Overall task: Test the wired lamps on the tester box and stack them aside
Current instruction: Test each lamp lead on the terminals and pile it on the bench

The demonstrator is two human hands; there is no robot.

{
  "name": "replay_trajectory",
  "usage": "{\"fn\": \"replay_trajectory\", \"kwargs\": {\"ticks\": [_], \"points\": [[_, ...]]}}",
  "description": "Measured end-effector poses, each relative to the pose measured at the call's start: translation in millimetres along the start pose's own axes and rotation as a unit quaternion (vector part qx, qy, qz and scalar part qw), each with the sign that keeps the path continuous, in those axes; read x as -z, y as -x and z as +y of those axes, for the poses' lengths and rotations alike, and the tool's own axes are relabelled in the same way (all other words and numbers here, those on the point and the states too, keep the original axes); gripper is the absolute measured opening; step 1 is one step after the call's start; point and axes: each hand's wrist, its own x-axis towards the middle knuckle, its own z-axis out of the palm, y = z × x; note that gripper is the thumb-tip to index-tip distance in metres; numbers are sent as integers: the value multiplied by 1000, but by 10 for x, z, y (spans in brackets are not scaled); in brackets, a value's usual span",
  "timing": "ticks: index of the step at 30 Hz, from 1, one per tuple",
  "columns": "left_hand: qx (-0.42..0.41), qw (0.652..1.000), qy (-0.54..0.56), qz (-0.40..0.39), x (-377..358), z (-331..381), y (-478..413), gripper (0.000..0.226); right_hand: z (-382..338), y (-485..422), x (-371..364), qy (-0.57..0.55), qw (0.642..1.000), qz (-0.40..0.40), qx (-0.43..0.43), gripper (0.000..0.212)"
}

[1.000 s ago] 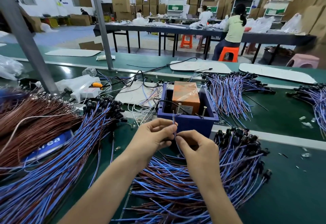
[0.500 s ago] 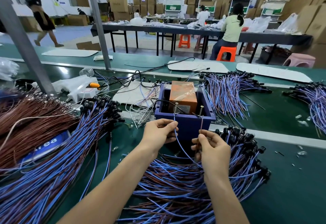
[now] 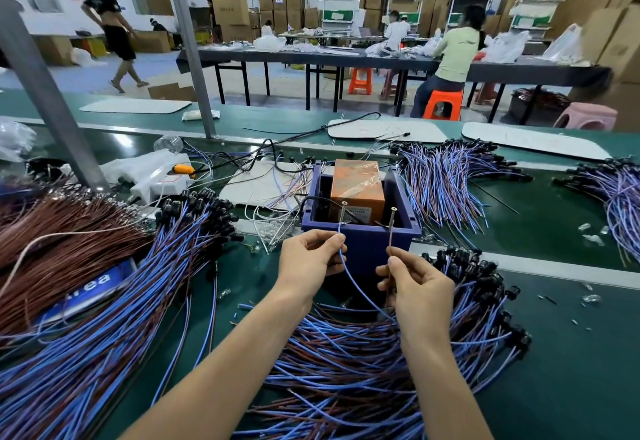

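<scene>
The tester box (image 3: 363,244) is a dark blue open crate holding an orange block (image 3: 358,187), with two metal screw posts at its near rim. My left hand (image 3: 310,259) pinches the blue wire (image 3: 353,280) of one lamp, its end up against the left post (image 3: 343,214). My right hand (image 3: 415,284) pinches the brown wire (image 3: 390,242), whose tip reaches the right post (image 3: 392,220). Both wires run down into the pile of wired lamps (image 3: 381,353) under my wrists; the lamp itself is hidden there.
A big heap of blue-wired lamps (image 3: 121,301) and brown wires (image 3: 52,242) fills the left. More bundles (image 3: 446,180) lie right of the box and at the far right edge (image 3: 620,194). A grey post (image 3: 45,93) rises at left. People work at tables behind.
My hands have drawn apart and risen toward the box, the left carrying the blue wire end to the left post and the right the brown end to the right post.
</scene>
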Motion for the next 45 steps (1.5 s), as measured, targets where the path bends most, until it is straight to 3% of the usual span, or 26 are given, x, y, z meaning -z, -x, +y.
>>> {"fn": "replay_trajectory", "kwargs": {"ticks": [12,14,18,25,31,39,45], "points": [[14,997,71,29,-10,128,-92,18,-98,-363,98,33,998,50,22,38],[-16,999,6,39,-13,120,-123,19,-148,-427,102,90,994,43,45,37],[-122,978,-154,64,31,74,-165,14,-228,-483,98,157,982,23,98,14],[-185,933,-309,18,49,239,-219,12,-266,-622,40,273,949,43,153,3],[-187,924,-334,-3,49,307,-262,6,-293,-654,-31,304,927,18,218,9],[-180,926,-330,-11,60,291,-274,10,-225,-697,14,267,942,-2,203,7],[-241,883,-403,10,36,297,-284,9,-195,-711,-3,308,919,-20,246,10]]}}
